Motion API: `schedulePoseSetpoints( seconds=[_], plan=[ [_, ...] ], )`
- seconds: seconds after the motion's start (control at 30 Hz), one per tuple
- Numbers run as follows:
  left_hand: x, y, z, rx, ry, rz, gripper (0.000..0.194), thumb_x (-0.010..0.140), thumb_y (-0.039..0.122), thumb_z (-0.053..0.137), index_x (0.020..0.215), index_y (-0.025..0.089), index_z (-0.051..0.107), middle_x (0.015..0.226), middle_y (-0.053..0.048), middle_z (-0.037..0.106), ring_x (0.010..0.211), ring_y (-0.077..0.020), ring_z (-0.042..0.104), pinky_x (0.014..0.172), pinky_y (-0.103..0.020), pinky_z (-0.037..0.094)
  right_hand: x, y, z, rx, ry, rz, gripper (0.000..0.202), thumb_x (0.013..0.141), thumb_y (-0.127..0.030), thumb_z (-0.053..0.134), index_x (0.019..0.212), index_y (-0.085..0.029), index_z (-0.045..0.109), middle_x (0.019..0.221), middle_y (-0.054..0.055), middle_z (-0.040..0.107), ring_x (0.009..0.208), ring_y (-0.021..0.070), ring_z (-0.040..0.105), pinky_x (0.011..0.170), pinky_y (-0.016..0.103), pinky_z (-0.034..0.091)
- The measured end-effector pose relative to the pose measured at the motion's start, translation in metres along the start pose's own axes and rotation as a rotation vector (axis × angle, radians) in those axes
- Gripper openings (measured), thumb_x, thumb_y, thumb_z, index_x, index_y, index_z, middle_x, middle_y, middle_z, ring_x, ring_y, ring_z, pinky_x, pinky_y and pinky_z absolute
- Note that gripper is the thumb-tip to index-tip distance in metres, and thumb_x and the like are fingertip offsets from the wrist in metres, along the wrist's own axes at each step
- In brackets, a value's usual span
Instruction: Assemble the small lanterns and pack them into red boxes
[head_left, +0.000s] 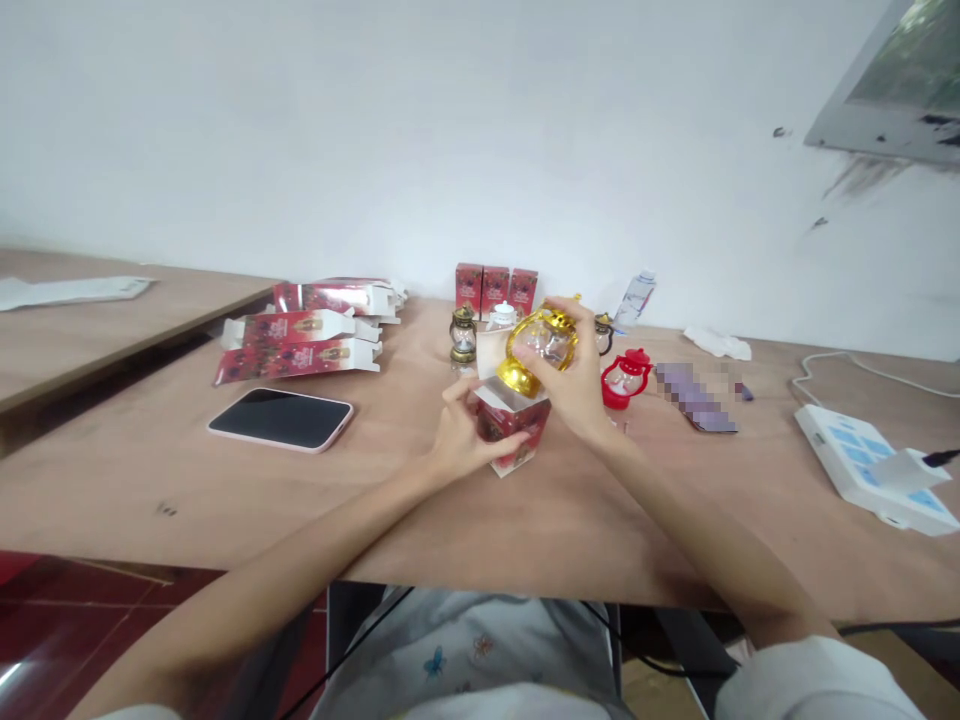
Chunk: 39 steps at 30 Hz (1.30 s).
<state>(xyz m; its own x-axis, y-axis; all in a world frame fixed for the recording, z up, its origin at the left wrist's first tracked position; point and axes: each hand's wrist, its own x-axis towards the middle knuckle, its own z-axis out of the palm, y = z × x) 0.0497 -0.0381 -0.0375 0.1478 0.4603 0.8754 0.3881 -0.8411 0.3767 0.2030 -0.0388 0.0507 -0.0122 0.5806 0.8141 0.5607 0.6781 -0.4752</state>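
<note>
Gripping the open-topped red box (510, 425) in our left hand (459, 432), we are probably steadying it, while our right hand (581, 390) is holding the gold lantern (517, 378) tilted, its base at the box's mouth, perhaps aligning the two. The table (450, 535) is giving our forearms room between its near edge and the box. The phone (281, 420) is lying well to the left; the red lantern (616, 397) is sitting nearer, narrowing the right. Beyond, three closed boxes (496, 286) are standing against the wall (420, 150).
</note>
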Motion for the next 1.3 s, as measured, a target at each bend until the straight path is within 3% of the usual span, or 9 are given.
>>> schedulePoseSetpoints(
  seconds=[0.13,0.3,0.6,0.9,1.1,1.2,1.3],
  plan=[
    [0.005,0.000,-0.006,-0.010,-0.018,-0.008,0.075,0.070,0.048,0.071,0.122,0.028,0.021,0.117,-0.008,0.037,0.101,-0.0218,0.058,0.077,-0.041,0.057,0.002,-0.009,-0.011,0.023,-0.296,-0.089,0.043,0.083,-0.039,0.061,0.122,-0.029,0.047,0.120,0.006,0.048,0.115,0.0246,0.048,0.100,0.045,0.041],
    [0.006,-0.001,-0.008,-0.063,-0.062,-0.042,0.077,0.070,0.044,0.072,0.125,0.029,0.021,0.123,-0.008,0.038,0.096,-0.0195,0.061,0.071,-0.036,0.057,0.010,-0.016,-0.027,0.012,-0.623,-0.178,0.031,0.095,-0.036,0.040,0.123,-0.030,0.052,0.111,0.006,0.051,0.103,0.0214,0.053,0.093,0.044,0.044],
    [0.006,-0.002,-0.008,-0.086,-0.086,-0.074,0.082,0.069,0.039,0.074,0.128,0.027,0.019,0.127,-0.012,0.040,0.100,-0.0222,0.062,0.078,-0.038,0.056,0.015,0.005,-0.025,-0.072,-0.598,-0.308,0.035,0.084,-0.029,0.061,0.119,-0.030,0.058,0.105,0.004,0.054,0.096,0.0204,0.055,0.085,0.038,0.047],
    [0.004,-0.007,-0.009,-0.032,-0.118,-0.034,0.096,0.065,0.039,0.077,0.137,0.028,0.016,0.134,-0.015,0.040,0.118,-0.0300,0.052,0.084,-0.044,0.054,0.017,-0.008,-0.035,-0.081,-0.632,-0.292,0.053,0.080,-0.027,0.066,0.130,-0.028,0.046,0.119,0.006,0.052,0.106,0.0228,0.052,0.092,0.038,0.043],
    [0.008,0.000,-0.014,-0.018,-0.189,-0.055,0.098,0.066,0.038,0.076,0.143,0.030,0.015,0.135,-0.012,0.045,0.117,-0.0288,0.053,0.087,-0.042,0.053,0.017,-0.006,-0.033,-0.197,-0.723,-0.315,0.010,0.084,-0.022,0.059,0.093,-0.019,0.063,0.087,0.004,0.062,0.080,0.0179,0.057,0.071,0.028,0.042],
    [0.011,0.002,-0.016,-0.007,-0.263,-0.067,0.099,0.068,0.036,0.073,0.145,0.029,0.012,0.137,-0.011,0.044,0.119,-0.0284,0.051,0.089,-0.040,0.052,0.018,-0.007,-0.034,-0.150,-0.773,-0.349,0.012,0.088,-0.021,0.052,0.089,-0.018,0.064,0.084,0.004,0.064,0.079,0.0168,0.057,0.071,0.027,0.041],
    [0.013,0.002,-0.018,0.000,-0.303,-0.030,0.099,0.069,0.034,0.071,0.147,0.029,0.009,0.140,-0.011,0.041,0.121,-0.0288,0.049,0.091,-0.039,0.051,0.022,-0.007,-0.040,-0.083,-0.792,-0.326,0.028,0.088,-0.011,0.039,0.098,-0.020,0.064,0.088,0.002,0.067,0.079,0.0157,0.059,0.075,0.028,0.044]
  ],
)
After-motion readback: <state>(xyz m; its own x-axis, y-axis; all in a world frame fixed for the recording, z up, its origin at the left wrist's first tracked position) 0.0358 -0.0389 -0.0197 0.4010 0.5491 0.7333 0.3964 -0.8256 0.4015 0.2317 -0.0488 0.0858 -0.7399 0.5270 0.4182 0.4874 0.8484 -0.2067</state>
